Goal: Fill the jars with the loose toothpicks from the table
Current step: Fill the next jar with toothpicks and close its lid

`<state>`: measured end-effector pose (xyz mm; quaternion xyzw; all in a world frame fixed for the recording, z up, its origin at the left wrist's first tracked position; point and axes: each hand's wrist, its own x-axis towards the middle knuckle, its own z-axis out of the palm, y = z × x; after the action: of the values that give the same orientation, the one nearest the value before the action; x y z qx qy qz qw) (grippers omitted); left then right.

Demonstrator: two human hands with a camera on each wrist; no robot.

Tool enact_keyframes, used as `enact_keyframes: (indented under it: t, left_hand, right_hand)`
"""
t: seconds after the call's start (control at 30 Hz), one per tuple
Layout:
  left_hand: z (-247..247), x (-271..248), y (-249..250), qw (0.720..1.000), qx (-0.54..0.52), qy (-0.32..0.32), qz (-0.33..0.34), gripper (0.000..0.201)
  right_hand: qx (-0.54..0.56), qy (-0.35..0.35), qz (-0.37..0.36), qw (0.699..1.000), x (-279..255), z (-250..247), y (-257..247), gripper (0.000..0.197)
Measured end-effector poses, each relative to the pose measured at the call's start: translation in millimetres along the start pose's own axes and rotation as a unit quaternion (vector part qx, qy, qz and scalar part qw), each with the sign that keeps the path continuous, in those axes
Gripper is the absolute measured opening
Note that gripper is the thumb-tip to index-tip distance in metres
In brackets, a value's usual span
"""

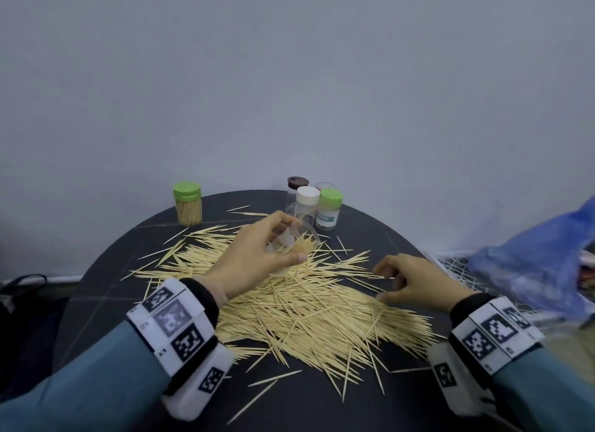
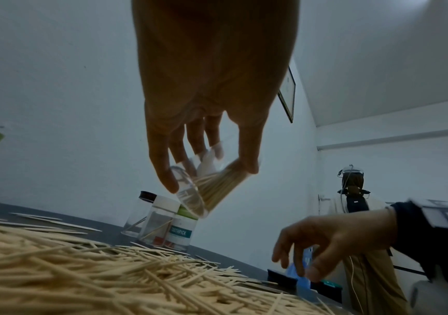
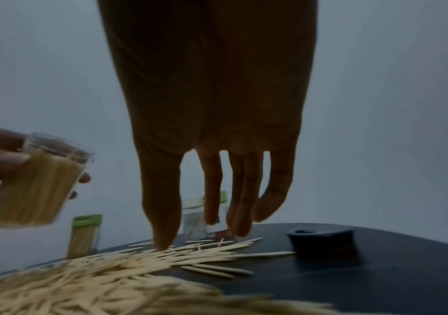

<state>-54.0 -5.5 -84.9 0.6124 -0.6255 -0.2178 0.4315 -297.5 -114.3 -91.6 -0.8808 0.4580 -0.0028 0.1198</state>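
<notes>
Round dark table (image 1: 96, 302); bare strip along its near rim at 6 o'clock, wall close behind at 12. Loose toothpicks (image 1: 306, 306) heaped across centre. My left hand (image 1: 254, 254) grips a clear open jar (image 1: 297, 241), tilted above the heap, partly packed with picks. My right hand (image 1: 415, 283), at 3 o'clock, fingers loosely curled, fingertips touching picks. Full green-lidded jar (image 1: 188, 203) at 11 o'clock; capped jar cluster (image 1: 314, 206) at 12, nearly empty.
</notes>
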Motion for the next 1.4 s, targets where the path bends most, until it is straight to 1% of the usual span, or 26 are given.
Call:
enact_keyframes:
  t: [0.07,0.13,0.23,0.3,0.37,0.43,0.53,0.67,0.87,1.0,1.1,1.2,1.27,1.3,1.33,1.4]
  left_hand:
    - [1,0,-1,1.000,0.003,-0.004,0.003,0.048]
    - [2,-1,-1,1.000,0.005,-0.008,0.005,0.048]
    - [3,-1,-1,1.000,0.008,-0.013,0.008,0.048]
    - [4,0,-2,1.000,0.009,-0.015,0.009,0.048]
    - [4,0,-3,1.000,0.012,-0.015,0.010,0.049]
    - [4,0,-4,1.000,0.018,-0.013,0.010,0.050]
    - [3,0,-4,1.000,0.021,-0.013,0.011,0.050]
    - [3,1,-4,1.000,0.019,-0.014,0.010,0.049]
    - [2,1,-5,1.000,0.011,-0.018,0.002,0.048]
    - [1,1,-5,1.000,0.008,-0.017,0.004,0.048]
    - [0,1,-5,1.000,0.011,-0.017,0.006,0.048]
    - [0,1,-4,1.000,0.013,-0.017,0.008,0.049]
    - [0,2,-4,1.000,0.011,-0.017,0.009,0.049]
    - [0,2,-3,1.000,0.010,-0.018,0.008,0.048]
    - [0,1,-4,1.000,0.009,-0.018,0.008,0.048]
    - [0,1,-4,1.000,0.009,-0.020,0.008,0.048]
  right_hand:
    - [-0.017,-0.041,0.024,0.999,-7,-1,8,0.054]
    - [-0.020,-0.088,0.053,0.994,-13,-2,16,0.071]
    - [-0.050,-0.180,0.092,0.978,-22,-4,23,0.092]
    - [-0.086,-0.229,0.115,0.963,-25,-2,21,0.099]
    - [-0.113,-0.243,0.127,0.955,-26,-1,18,0.099]
    - [-0.110,-0.239,0.121,0.957,-24,0,15,0.092]
    - [-0.070,-0.233,0.106,0.964,-18,3,13,0.074]
    - [-0.013,-0.215,0.095,0.972,-8,5,3,0.068]
    - [0.006,-0.191,0.069,0.979,12,9,-19,0.050]
    - [0.009,-0.162,0.038,0.986,26,14,-35,0.051]
    - [0.032,-0.145,0.019,0.989,32,12,-42,0.047]
    - [0.014,-0.085,0.003,0.996,35,5,-42,0.036]
    - [-0.009,-0.040,0.008,0.999,38,2,-41,0.031]
    - [-0.019,-0.030,0.016,0.999,39,3,-41,0.031]
    - [-0.029,-0.031,0.027,0.999,41,4,-41,0.034]
    - [-0.048,-0.066,0.045,0.996,44,6,-43,0.043]
